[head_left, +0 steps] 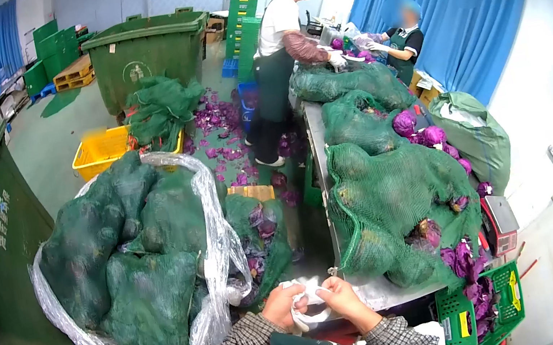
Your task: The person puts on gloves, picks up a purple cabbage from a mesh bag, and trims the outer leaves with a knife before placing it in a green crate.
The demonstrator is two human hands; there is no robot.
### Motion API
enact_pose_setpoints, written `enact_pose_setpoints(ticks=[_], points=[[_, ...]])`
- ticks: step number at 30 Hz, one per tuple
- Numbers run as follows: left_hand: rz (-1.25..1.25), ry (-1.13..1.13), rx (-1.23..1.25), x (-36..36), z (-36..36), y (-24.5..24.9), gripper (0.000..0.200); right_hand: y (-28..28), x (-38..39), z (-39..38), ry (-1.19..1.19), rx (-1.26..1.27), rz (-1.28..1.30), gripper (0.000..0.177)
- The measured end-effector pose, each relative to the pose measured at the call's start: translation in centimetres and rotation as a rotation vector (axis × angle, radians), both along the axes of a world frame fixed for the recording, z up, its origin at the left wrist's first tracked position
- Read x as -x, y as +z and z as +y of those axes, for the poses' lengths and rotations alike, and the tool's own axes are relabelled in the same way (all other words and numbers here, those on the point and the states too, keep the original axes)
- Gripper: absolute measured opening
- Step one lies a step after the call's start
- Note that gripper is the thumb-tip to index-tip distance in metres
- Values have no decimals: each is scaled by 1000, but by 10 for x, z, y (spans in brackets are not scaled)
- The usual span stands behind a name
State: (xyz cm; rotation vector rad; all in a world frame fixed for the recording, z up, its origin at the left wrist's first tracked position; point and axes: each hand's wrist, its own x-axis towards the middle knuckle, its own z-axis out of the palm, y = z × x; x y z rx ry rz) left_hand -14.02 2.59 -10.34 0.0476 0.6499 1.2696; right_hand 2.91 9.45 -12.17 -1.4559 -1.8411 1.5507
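Observation:
Both my hands are close together in front of my apron, at the near end of the metal table [384, 289]. A white, glove-like cloth [310, 297] is between them. My left hand [284, 306] has its fingers curled round the cloth's left side. On the other side, my right hand [341, 297] pinches the cloth between thumb and fingers. Green net sacks of red cabbages [396, 189] lie on the table just beyond my right hand. Left of my hands, a plastic-lined container [217, 255] holds more filled net sacks [153, 288].
Two people in blue caps stand at the table's far end, one [278, 48] left, one [407, 41] right. Green crates [455, 322] stand at the lower right, beside a red scale [501, 223]. Large green bins [147, 55] and a yellow crate [98, 153] are left.

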Motion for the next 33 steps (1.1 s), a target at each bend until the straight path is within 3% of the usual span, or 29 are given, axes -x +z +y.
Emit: enact_pose_setpoints(ticks=[2, 3, 6, 7, 8, 10, 12, 14, 16, 18, 21, 27, 30, 32, 33], points=[[-99, -145, -163, -7, 0, -3, 10, -10, 4, -1, 39, -78, -76, 12], [-110, -257, -113, -9, -3, 12, 11, 30, 14, -10, 131, -250, -202, 16], [-1, -187, -158, -8, 0, 23, 14, 18, 10, 2, 38, -409, 41, 19], [214, -150, -156, -5, 1, 27, 14, 20, 4, 10, -79, -146, 111, 32], [265, -131, -160, -7, 3, 23, 14, 52, 10, 8, -289, 253, 393, 34], [366, -91, -165, -12, 5, 2, 14, 56, 6, 5, -233, 550, 900, 34], [258, -64, -165, -11, 5, -4, 14, 66, 4, -1, -141, 619, 991, 33], [254, -25, -185, -10, 4, -5, 13, 82, 1, -13, 29, 667, 947, 48], [481, 160, -282, -5, 9, 9, 11, 64, -4, -18, 112, 544, 815, 55], [774, 190, -438, 3, 15, 23, 11, 71, -3, -26, 106, 482, 636, 44], [894, 207, -540, 7, 19, 43, 13, 92, 0, -29, 122, 413, 511, 28], [739, 41, -547, 6, 20, 58, 12, 108, -19, -13, 32, 353, 817, 48], [719, 22, -592, -2, 27, 57, 11, 104, -26, -25, 148, 496, 853, 57], [639, -45, -602, -14, 33, 59, 11, 117, -14, -48, 181, 665, 706, 69], [701, -101, -649, -21, 35, 61, 9, 118, -10, -49, 251, 722, 828, 62]])
